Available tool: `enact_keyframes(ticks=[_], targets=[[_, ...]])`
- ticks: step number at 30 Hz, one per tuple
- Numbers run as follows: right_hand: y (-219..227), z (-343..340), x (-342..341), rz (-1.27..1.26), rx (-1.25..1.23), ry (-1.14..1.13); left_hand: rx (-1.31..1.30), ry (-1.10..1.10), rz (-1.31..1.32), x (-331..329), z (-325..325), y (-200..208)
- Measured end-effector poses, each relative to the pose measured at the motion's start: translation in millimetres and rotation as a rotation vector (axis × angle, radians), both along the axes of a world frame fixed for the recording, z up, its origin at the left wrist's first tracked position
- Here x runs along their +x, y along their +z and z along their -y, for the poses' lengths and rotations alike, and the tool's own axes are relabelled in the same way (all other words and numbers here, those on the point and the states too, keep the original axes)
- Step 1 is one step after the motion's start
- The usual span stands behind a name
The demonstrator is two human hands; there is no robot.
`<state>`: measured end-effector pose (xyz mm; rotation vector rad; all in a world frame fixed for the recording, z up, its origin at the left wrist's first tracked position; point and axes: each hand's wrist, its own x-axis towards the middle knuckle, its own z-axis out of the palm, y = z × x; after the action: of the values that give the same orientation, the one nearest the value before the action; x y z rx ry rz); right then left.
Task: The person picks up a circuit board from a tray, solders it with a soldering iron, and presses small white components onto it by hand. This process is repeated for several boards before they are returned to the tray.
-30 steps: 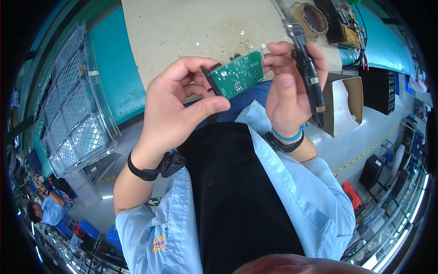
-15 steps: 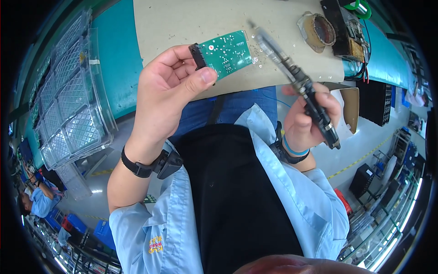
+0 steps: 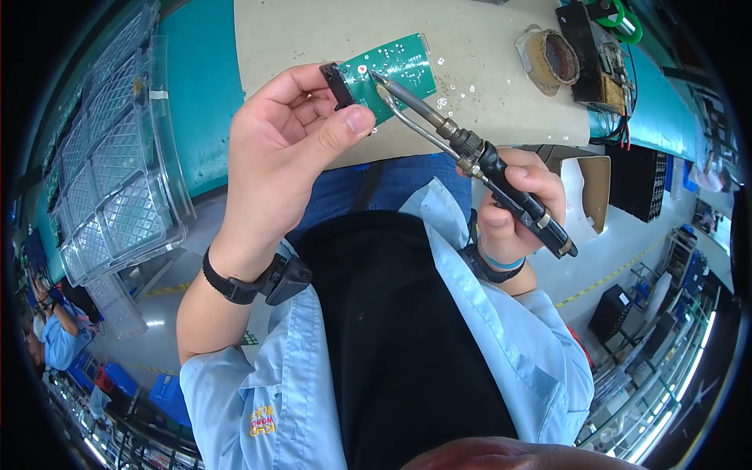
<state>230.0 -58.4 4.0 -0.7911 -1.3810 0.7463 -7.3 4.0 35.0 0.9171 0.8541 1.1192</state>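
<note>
Between thumb and fingers, my left hand grips a green circuit board by its left end, where a black connector block sits. The board is tilted, with small solder points showing on its face. My right hand is wrapped round the black handle of a soldering iron, which has a thin metal tube running beside its barrel up to the tip. The iron's tip is over the board near the connector; whether it touches cannot be made out.
Under the board lies a beige mat with small scraps on it. At the right stand a round brownish holder, a black box with wires and a green solder spool. Clear plastic trays are stacked at the left. A person works beyond.
The soldering iron has swung left and down, bringing its tip from above the mat to over the circuit board. My left hand and the board have barely moved.
</note>
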Motion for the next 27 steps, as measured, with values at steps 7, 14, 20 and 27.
enact_keyframes(ticks=[7,14,20,27], targets=[[-0.8,-0.4,-0.7,0.031,0.005,-0.002,0.021,-0.005,-0.006,-1.9,0.5,-4.7],[-4.5,-1.6,-3.4,0.024,0.007,0.006,0.005,0.005,0.005,-3.9,0.6,-7.6],[-6.0,-1.1,-4.7,0.038,0.005,0.005,0.035,-0.023,-0.039,-7.1,1.4,-11.9],[-6.8,0.3,-6.3,0.033,0.012,-0.006,0.052,-0.007,-0.043,-8.8,3.2,-14.5]])
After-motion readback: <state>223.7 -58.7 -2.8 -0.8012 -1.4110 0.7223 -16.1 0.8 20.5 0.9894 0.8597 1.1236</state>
